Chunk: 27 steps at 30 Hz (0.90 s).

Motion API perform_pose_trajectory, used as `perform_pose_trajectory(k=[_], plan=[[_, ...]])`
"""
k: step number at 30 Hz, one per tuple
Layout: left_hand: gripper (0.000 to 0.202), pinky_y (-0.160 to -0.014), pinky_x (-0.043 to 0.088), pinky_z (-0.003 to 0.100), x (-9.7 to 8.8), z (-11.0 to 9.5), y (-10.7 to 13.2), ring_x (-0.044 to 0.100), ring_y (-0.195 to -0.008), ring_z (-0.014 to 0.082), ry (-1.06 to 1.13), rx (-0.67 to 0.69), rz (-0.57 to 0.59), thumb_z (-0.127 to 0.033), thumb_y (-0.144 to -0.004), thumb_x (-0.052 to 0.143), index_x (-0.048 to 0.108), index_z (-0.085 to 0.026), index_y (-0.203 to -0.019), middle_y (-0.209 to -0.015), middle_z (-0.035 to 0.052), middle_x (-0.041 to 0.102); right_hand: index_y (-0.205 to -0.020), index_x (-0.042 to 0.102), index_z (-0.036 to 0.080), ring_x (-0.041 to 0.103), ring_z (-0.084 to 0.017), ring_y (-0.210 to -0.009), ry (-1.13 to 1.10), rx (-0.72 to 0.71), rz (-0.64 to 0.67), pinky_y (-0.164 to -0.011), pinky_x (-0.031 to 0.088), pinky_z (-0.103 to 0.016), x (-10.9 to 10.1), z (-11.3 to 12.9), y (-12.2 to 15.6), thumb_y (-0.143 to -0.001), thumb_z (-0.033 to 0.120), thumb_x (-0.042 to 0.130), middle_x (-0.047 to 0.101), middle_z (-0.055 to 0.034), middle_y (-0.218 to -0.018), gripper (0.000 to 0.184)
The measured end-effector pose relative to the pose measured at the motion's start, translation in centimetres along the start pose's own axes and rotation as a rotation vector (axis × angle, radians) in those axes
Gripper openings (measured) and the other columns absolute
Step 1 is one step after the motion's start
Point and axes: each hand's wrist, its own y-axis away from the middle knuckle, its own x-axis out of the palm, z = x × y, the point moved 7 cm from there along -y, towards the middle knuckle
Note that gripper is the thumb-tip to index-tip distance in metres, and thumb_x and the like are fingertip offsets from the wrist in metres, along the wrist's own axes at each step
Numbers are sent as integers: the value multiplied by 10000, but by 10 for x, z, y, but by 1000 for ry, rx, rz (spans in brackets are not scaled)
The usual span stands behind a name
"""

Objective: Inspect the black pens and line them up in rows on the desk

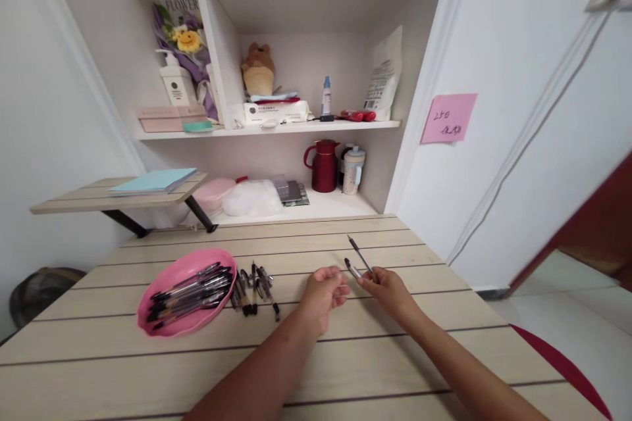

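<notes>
My right hand [388,291] grips a pen [361,254] between thumb and fingers, its dark tip slanting up and to the left. A clear pen cap with a black end [352,268] also sticks out by the fingertips of that hand. Just to the left, my left hand [323,293] hovers over the table with loosely curled fingers somewhat apart, and nothing shows in it. Farther left, several pens [254,289] lie in a loose group on the table. Beside them a pink bowl [212,325] holds many more capped pens [190,296].
The slatted wooden table [365,368] meets a white shelf unit at the back. A small raised stand [74,198] carries blue paper [155,181]. On the lower shelf are a red jug [324,168], a tumbler [352,174] and a white plastic bag [253,198].
</notes>
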Motion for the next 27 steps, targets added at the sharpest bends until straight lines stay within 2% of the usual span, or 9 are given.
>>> perform_pose_trajectory(k=[5,8,13,18,23,27], plan=[[226,-570,382,227,-1,14,4,559,-594,108,-167,24,48,-220,-661,604,559,-143,-869,-734,40,618,-634,557,198,563,-166,-610,433,168,-142,-535,334,-251,-43,-33,-40,-711,417,508,621,-38,-636,237],[181,-551,359,221,1,22,2,528,-563,103,-221,83,82,-208,-626,624,566,-144,-785,-637,11,586,-719,592,205,606,-211,-731,584,267,-186,-569,370,-272,-62,-48,-63,-757,431,457,661,-83,-773,267],[112,-539,336,220,0,32,-7,487,-541,96,-250,152,114,-183,-637,592,562,-154,-741,-600,-7,560,-824,611,186,607,-261,-856,653,326,-249,-627,414,-322,-83,-64,-92,-791,435,419,656,-138,-901,316],[98,-559,331,217,-1,34,-8,456,-558,93,-275,168,129,-186,-644,595,581,-166,-739,-596,-15,544,-884,611,159,590,-272,-931,700,354,-281,-690,429,-349,-98,-78,-107,-814,390,401,641,-165,-968,320],[100,-583,336,217,-1,33,-4,455,-593,97,-298,164,139,-171,-649,577,590,-164,-748,-649,-4,559,-999,560,128,587,-291,-939,711,380,-309,-705,435,-370,-101,-86,-109,-818,433,387,636,-185,-955,395],[98,-599,338,217,0,33,-4,449,-599,96,-303,171,143,-155,-644,569,592,-162,-739,-647,-7,555,-1095,492,107,600,-293,-897,694,400,-355,-692,440,-379,-104,-87,-95,-843,470,293,638,-173,-906,485]])
